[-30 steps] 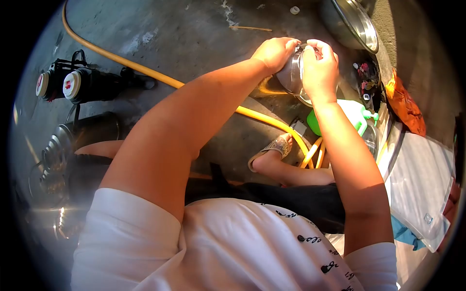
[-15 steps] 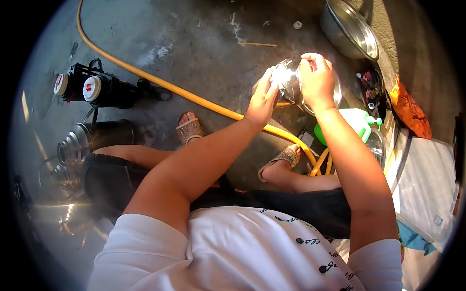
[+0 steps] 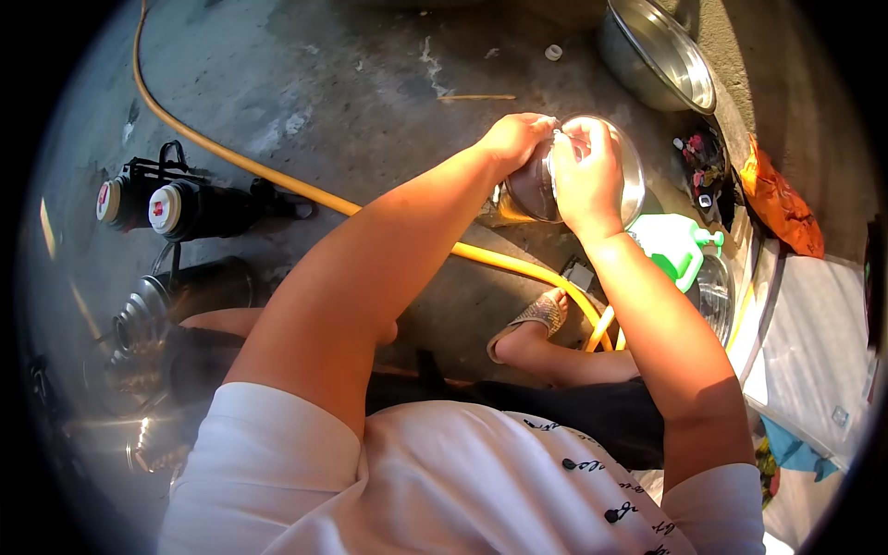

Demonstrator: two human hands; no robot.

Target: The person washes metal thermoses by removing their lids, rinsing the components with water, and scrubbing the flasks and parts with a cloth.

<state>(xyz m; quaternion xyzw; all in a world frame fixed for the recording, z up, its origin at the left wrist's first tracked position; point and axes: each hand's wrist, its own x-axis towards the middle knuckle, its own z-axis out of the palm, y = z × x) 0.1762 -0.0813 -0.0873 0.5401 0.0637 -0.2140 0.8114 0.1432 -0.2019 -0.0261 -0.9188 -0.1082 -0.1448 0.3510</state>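
A shiny, rounded metal vessel [image 3: 534,190] is between my hands, tilted above the floor; its exact kind is partly hidden by my fingers. My left hand [image 3: 520,141] is closed at its upper edge, fingertips pinched together. Close beside it, my right hand [image 3: 592,180] curls its fingers over the vessel's right side, thumb and fingertips near those of the left. Behind the right hand shows a round metal rim [image 3: 634,171], bright in the sun. Whether it belongs to the same vessel, I cannot tell.
A yellow hose [image 3: 324,198] crosses the concrete floor. Two black flasks [image 3: 208,208] with white caps lie at left, above a metal kettle [image 3: 208,282]. A large steel basin [image 3: 652,55] leans at upper right. A green-topped container [image 3: 671,245] and an orange bag [image 3: 782,203] are at right.
My left hand has moved up and right from the vessel's left side to its upper edge, beside my right hand. The vessel has turned, and its bright glare is gone.
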